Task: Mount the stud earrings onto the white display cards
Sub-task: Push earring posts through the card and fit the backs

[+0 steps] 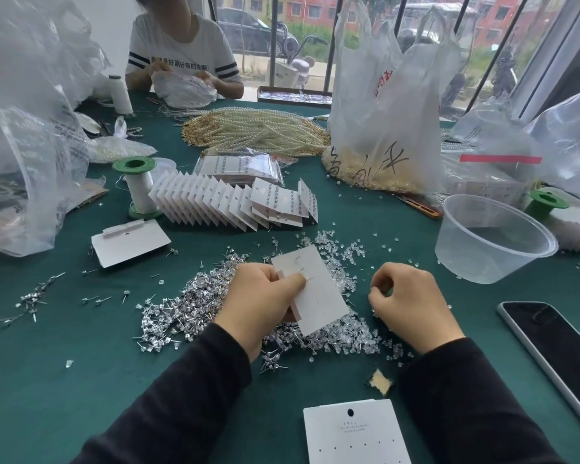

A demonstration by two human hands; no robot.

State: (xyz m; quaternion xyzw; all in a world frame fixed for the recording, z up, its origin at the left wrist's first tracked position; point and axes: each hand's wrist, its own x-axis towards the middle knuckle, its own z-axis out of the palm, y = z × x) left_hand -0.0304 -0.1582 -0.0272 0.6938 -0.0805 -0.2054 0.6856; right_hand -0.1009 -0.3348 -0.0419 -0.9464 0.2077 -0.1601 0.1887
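Note:
My left hand point(260, 303) grips a white display card point(315, 289) back side up, with a few stud posts poking through near its top. My right hand point(409, 306) hovers to the right of the card, fingers curled and pinched; whether something tiny sits between the fingertips I cannot tell. Under both hands spreads a heap of silver stud earrings point(181, 313) and clear earring backs point(345, 252). A blank card point(355, 433) with punched holes lies at the near edge. Filled cards point(235, 202) stand fanned in a row further back.
A clear plastic bowl point(493, 239) stands at the right, a phone point(559, 356) nearer right. Thread spools point(138, 189), pearl strands point(255, 132), plastic bags point(385, 105) and a spare card point(131, 242) crowd the green table point(47, 380). Another person point(181, 51) sits opposite.

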